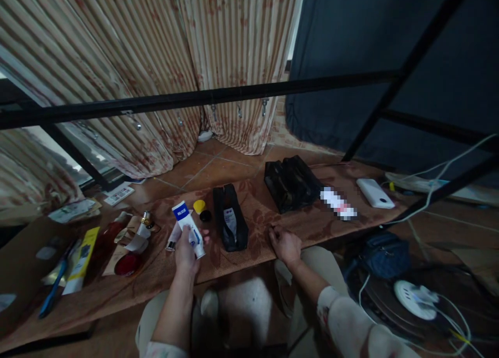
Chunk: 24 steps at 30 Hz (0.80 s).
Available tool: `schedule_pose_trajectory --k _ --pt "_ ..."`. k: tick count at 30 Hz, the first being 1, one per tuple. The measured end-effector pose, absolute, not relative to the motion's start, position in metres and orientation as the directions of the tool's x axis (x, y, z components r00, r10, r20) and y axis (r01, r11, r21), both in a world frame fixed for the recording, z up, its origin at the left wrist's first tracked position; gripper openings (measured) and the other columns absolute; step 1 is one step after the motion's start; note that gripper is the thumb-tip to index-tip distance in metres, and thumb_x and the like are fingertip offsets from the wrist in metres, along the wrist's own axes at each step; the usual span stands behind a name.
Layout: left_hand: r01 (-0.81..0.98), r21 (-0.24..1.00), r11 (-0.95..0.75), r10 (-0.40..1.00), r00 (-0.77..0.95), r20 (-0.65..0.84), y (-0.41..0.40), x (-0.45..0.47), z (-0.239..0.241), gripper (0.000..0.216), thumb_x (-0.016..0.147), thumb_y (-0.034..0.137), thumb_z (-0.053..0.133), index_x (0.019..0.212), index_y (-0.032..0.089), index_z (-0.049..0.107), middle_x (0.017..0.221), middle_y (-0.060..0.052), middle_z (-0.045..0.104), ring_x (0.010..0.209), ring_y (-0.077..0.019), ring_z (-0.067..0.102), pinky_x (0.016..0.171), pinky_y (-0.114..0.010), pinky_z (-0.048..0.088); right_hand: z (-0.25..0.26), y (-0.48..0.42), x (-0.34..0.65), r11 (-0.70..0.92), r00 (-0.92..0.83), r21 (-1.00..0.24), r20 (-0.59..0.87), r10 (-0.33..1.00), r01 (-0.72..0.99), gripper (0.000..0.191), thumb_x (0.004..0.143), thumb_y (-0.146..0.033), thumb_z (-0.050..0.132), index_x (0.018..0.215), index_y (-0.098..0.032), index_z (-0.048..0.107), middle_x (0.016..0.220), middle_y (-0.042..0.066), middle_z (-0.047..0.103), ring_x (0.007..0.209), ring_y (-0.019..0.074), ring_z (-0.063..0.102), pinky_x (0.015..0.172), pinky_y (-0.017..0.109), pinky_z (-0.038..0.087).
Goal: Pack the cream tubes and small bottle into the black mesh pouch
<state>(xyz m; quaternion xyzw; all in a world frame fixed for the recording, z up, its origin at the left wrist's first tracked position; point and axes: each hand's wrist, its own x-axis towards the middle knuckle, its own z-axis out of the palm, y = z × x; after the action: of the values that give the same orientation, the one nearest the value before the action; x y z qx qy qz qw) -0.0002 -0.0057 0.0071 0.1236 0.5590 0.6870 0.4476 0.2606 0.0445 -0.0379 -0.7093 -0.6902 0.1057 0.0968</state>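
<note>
My left hand (186, 251) is closed around a white tube with a blue end (182, 217), tilted above the cloth. Under or beside it lies a small bottle-like item (172, 238), partly covered by the hand. To the right of the tube are a yellow round item (199, 207) and a dark round cap (205, 215). Next to them stands an open narrow black pouch (231, 199), with a pale labelled packet (230, 222) inside. My right hand (286, 245) rests near the front edge of the cloth, its fingers curled in, and nothing shows in them.
A brown patterned cloth (257, 191) covers the long narrow table. Black pouches (290, 181), a blurred white item (338, 204) and a white power bank (375, 193) lie right. Left are a yellow tube (84, 256), a blue toothbrush (54, 290), a red jar (127, 264) and a cardboard box (27, 259).
</note>
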Motion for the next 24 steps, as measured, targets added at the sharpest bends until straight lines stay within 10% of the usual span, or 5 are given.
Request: schedule_pose_trajectory --k 24 --pt "-0.178 0.978 0.11 0.705 -0.68 -0.203 -0.044 0.025 -0.047 0.041 0.063 0.048 0.067 0.081 0.011 0.065 0.072 -0.005 0.067 0.061 -0.0147 0.061 0.06 -0.026 0.046 -0.037 0.043 0.267 -0.001 -0.018 -0.282 -0.063 0.998 0.959 0.046 0.091 -0.051 0.032 0.092 -0.023 0.069 0.083 0.008 0.07 0.075 0.0174 0.063 0.06 0.024 0.034"
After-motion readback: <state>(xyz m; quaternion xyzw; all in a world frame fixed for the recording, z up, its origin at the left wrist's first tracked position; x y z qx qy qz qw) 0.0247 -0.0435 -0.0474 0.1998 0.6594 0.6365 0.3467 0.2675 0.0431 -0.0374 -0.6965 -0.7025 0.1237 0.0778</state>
